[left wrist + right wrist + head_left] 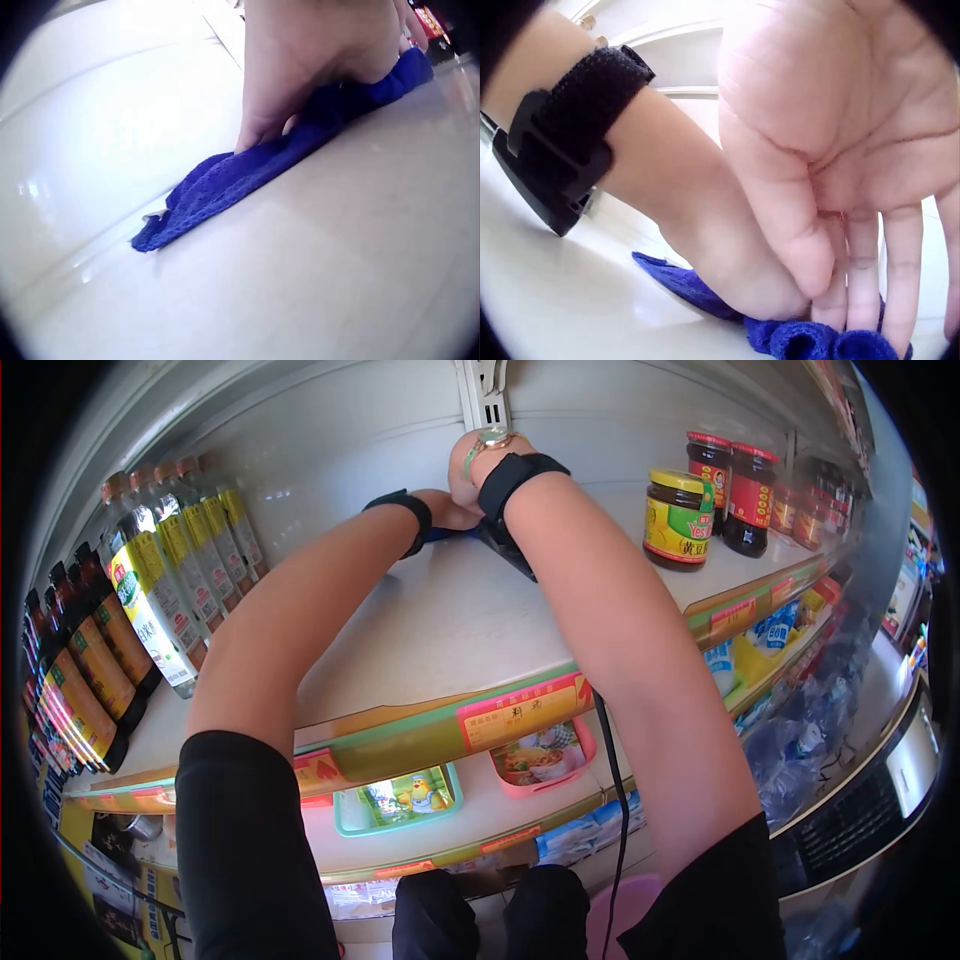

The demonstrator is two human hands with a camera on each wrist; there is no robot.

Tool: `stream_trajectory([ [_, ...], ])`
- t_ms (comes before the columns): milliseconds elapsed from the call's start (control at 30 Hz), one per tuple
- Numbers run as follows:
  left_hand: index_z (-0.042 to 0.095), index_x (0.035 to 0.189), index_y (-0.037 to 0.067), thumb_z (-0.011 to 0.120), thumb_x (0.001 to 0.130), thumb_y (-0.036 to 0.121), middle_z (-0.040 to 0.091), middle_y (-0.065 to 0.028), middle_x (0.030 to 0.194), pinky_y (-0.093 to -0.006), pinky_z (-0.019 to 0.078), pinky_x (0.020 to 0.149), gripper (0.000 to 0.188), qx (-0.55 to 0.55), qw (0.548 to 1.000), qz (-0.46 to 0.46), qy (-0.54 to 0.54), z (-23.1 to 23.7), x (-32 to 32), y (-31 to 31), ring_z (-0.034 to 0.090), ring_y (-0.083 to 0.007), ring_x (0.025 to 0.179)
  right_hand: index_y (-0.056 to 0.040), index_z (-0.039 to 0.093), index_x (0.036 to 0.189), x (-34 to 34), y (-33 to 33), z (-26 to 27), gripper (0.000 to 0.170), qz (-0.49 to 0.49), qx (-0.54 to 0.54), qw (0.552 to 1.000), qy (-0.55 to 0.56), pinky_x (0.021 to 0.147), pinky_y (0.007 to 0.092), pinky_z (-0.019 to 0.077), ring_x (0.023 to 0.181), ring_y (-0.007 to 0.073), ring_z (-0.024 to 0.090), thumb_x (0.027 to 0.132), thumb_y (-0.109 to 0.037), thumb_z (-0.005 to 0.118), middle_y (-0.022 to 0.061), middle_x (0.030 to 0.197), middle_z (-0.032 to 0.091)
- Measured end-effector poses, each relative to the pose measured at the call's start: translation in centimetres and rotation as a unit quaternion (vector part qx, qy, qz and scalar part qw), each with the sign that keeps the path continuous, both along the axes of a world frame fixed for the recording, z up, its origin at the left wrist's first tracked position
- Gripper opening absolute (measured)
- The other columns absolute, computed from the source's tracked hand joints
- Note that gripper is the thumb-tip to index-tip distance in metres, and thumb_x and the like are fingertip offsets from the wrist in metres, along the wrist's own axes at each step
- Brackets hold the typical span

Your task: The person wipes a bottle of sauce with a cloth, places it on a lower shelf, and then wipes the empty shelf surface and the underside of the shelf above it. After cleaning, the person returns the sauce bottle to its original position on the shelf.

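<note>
A blue cloth lies bunched along the back of the white shelf, where the shelf meets the back panel. My left hand grips it from above, some fingertips hidden in its folds. Beside it my right hand reaches down with fingers fairly straight, their tips at the rolled edge of the cloth. In the head view, the left hand and right hand come close together at the back, and only a sliver of blue shows under them. A watch is on the right wrist.
Clear glass bottles and dark bottles line the left end of the shelf. A yellow-lidded jar and red-lidded jars stand at the right. Price tags run along the front edge. A black cable hangs down in front.
</note>
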State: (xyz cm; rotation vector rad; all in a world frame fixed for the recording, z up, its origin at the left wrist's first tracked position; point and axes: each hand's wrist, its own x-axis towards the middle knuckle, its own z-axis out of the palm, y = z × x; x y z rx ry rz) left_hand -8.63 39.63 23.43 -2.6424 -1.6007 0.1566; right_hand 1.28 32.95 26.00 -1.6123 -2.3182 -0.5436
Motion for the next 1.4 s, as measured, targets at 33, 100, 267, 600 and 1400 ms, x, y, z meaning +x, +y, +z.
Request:
stream_trajectory([
  [33, 0.046, 0.122, 0.011, 0.034, 0.089, 0.041, 0.052, -0.0085, 0.119, -0.0338, 0.0317, 0.095, 0.046, 0.005, 1.0, -0.013, -0.002, -0.3, 0.1, 0.4, 0.046, -0.021, 0.108, 0.0003, 0.067, 0.08, 0.2, 0.1, 0.1, 0.022, 0.0, -0.002, 1.0, -0.001, 0.068, 0.0403, 0.0492, 0.078, 0.0298, 0.063, 0.062, -0.004, 0.057, 0.0204, 0.086, 0.063],
  [100, 0.047, 0.119, 0.011, 0.036, 0.088, 0.037, 0.052, -0.0082, 0.116, -0.0335, 0.0326, 0.093, 0.043, -0.004, 0.999, -0.021, -0.029, -0.8, -0.2, 1.1, 0.046, -0.0206, 0.106, -0.0008, 0.067, 0.081, 0.4, 0.3, 0.6, 0.023, -0.015, -0.029, 0.999, -0.015, 0.067, 0.0406, 0.0493, 0.075, 0.0295, 0.063, 0.061, -0.004, 0.056, 0.0198, 0.085, 0.063],
  [267, 0.053, 0.109, 0.009, 0.046, 0.081, 0.019, 0.056, -0.0069, 0.103, -0.032, 0.0373, 0.086, 0.031, -0.033, 0.986, -0.07, -0.145, -1.2, -0.9, 2.7, 0.049, -0.0188, 0.096, -0.003, 0.067, 0.08, 0.6, 0.3, 1.2, 0.022, -0.025, -0.063, 0.998, 0.01, 0.065, 0.0395, 0.0491, 0.072, 0.027, 0.063, 0.061, -0.005, 0.056, 0.0174, 0.082, 0.063],
  [600, 0.057, 0.099, 0.008, 0.057, 0.061, 0.002, 0.059, -0.0061, 0.089, -0.0337, 0.0438, 0.072, 0.038, -0.052, 0.962, -0.166, -0.209, -0.7, 0.1, 4.1, 0.052, -0.0174, 0.084, -0.0064, 0.066, 0.072, 1.4, 1.9, 1.0, 0.016, -0.059, -0.045, 0.997, 0.008, 0.06, 0.0363, 0.0478, 0.066, 0.0222, 0.06, 0.059, -0.01, 0.057, 0.01, 0.076, 0.063],
  [1400, 0.063, 0.093, 0.006, 0.055, 0.072, 0.045, 0.062, -0.0119, 0.082, -0.0319, 0.0462, 0.064, 0.044, 0.04, 0.926, 0.352, 0.132, 2.3, -8.7, -4.4, 0.06, -0.0213, 0.071, -0.0092, 0.067, 0.093, -6.5, 0.8, 0.1, 0.027, 0.117, -0.15, 0.979, -0.076, 0.073, 0.0383, 0.049, 0.085, 0.0239, 0.062, 0.07, -0.024, 0.067, 0.0099, 0.096, 0.064],
])
